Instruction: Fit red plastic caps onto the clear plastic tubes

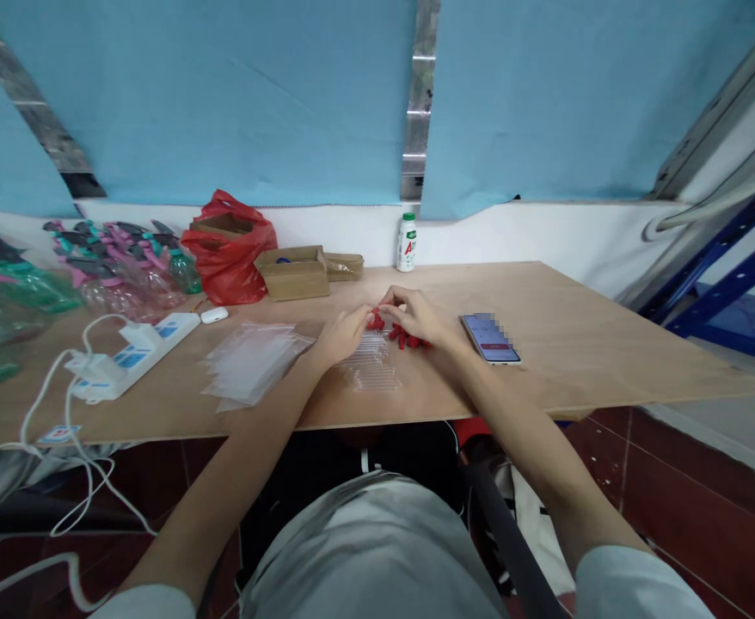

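Observation:
My left hand [344, 334] and my right hand [414, 315] meet fingertip to fingertip above the table, both with fingers pinched. Small red pieces [376, 322] show right at the fingertips; which of them are held and which lie beneath, I cannot tell. Under my right palm lies a little pile of similar red pieces [408, 339]. Thin clear sticks or tubes [372, 371] lie in rows on the table between my forearms. To the left of my left hand, flat clear plastic bags [252, 363] are spread in a loose stack.
A phone [488, 337] lies right of my right hand. Further back stand a white bottle [407, 243], a cardboard box [295, 277] and a red plastic bag [232, 262]. At left are a power strip [177, 325] with cables and several spray bottles [116, 288].

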Demonstrator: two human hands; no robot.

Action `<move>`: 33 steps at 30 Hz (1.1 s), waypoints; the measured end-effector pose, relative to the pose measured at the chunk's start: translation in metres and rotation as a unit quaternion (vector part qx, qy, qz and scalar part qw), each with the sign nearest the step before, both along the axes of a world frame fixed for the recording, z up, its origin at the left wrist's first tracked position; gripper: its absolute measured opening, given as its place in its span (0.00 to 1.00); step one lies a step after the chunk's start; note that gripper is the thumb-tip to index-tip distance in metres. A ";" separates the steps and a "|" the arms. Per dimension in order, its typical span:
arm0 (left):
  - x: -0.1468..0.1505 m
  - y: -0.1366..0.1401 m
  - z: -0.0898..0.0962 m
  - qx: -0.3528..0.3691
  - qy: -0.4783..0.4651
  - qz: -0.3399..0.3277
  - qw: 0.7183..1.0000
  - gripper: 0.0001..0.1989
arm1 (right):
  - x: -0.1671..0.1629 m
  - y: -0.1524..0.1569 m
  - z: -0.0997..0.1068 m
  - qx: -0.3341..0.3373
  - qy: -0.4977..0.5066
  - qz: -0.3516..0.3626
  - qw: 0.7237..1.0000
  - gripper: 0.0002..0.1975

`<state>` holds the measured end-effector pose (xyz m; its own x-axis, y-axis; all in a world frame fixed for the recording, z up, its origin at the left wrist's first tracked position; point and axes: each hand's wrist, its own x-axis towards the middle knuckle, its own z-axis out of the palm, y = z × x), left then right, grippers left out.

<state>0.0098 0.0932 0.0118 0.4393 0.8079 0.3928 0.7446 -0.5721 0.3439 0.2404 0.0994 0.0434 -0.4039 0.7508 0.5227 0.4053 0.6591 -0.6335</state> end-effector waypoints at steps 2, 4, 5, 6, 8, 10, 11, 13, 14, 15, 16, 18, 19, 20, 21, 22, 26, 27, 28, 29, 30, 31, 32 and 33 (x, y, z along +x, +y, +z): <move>0.002 0.001 0.001 -0.001 -0.007 -0.003 1.000 0.22 | 0.001 0.006 -0.002 -0.006 0.036 0.020 0.999 0.13; 0.003 0.002 0.002 -0.003 -0.011 -0.005 1.000 0.23 | 0.002 0.011 -0.004 -0.008 0.057 0.022 0.998 0.13; 0.004 0.002 0.003 -0.005 -0.012 -0.006 1.000 0.23 | 0.002 0.014 -0.005 -0.010 0.065 0.019 0.998 0.13; 0.005 0.002 0.003 -0.006 -0.014 -0.008 1.000 0.23 | 0.002 0.016 -0.006 -0.014 0.071 0.017 0.997 0.13; 0.007 0.002 0.005 -0.006 -0.021 -0.010 1.000 0.23 | 0.002 0.020 -0.008 -0.021 0.086 0.016 0.996 0.14; 0.010 0.002 0.007 -0.004 -0.030 -0.013 0.999 0.23 | 0.000 0.022 -0.009 -0.022 0.102 0.015 0.994 0.14; 0.011 0.001 0.008 -0.003 -0.036 -0.014 0.999 0.24 | 0.000 0.022 -0.009 -0.018 0.110 0.013 0.994 0.13; 0.013 0.001 0.011 0.002 -0.047 -0.017 0.999 0.25 | -0.002 0.023 -0.009 -0.007 0.121 0.003 0.993 0.13; 0.014 0.001 0.012 0.004 -0.053 -0.019 0.998 0.25 | -0.003 0.022 -0.009 -0.002 0.124 -0.006 0.992 0.12; 0.015 0.001 0.013 0.006 -0.059 -0.020 0.998 0.25 | -0.003 0.021 -0.008 0.003 0.125 -0.015 0.992 0.12; 0.016 0.002 0.013 0.009 -0.064 -0.021 0.998 0.25 | -0.004 0.021 -0.008 0.008 0.125 -0.025 0.992 0.12; 0.017 0.002 0.015 0.012 -0.073 -0.022 0.997 0.24 | -0.005 0.019 -0.006 0.018 0.126 -0.043 0.991 0.11; 0.017 0.002 0.015 0.013 -0.076 -0.022 0.997 0.24 | -0.006 0.018 -0.006 0.023 0.126 -0.049 0.991 0.11; 0.018 0.002 0.016 0.013 -0.079 -0.023 0.997 0.24 | -0.007 0.018 -0.005 0.029 0.126 -0.053 0.990 0.11; 0.018 0.002 0.016 0.013 -0.081 -0.024 0.996 0.24 | -0.007 0.018 -0.006 0.034 0.126 -0.057 0.990 0.11; 0.019 0.002 0.017 0.012 -0.084 -0.025 0.996 0.23 | -0.008 0.018 -0.006 0.037 0.125 -0.061 0.990 0.11; 0.020 0.003 0.017 0.010 -0.100 -0.024 0.995 0.22 | -0.008 0.019 -0.007 0.038 0.121 -0.073 0.989 0.10; 0.021 0.003 0.017 0.011 -0.103 -0.025 0.994 0.22 | -0.008 0.019 -0.007 0.037 0.121 -0.077 0.989 0.10; 0.021 0.004 0.016 0.012 -0.105 -0.026 0.994 0.22 | -0.008 0.018 -0.007 0.035 0.121 -0.081 0.989 0.10; 0.021 0.004 0.016 0.013 -0.106 -0.028 0.994 0.22 | -0.008 0.018 -0.007 0.034 0.121 -0.086 0.988 0.10; 0.021 0.004 0.015 0.013 -0.108 -0.029 0.994 0.22 | -0.008 0.018 -0.007 0.033 0.121 -0.090 0.988 0.10; 0.021 0.004 0.015 0.014 -0.111 -0.030 0.993 0.22 | -0.008 0.017 -0.006 0.034 0.123 -0.093 0.987 0.10; 0.021 0.004 0.015 0.014 -0.114 -0.031 0.993 0.22 | -0.009 0.017 -0.006 0.037 0.127 -0.095 0.987 0.10; 0.021 0.004 0.015 0.013 -0.117 -0.032 0.993 0.22 | -0.009 0.017 -0.006 0.039 0.130 -0.098 0.986 0.11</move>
<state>0.0305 0.0975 0.0267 0.3837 0.7694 0.5107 0.6076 -0.6268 0.4878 0.2314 0.1164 0.0373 -0.1000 0.7542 0.6490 0.3595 0.6356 -0.6832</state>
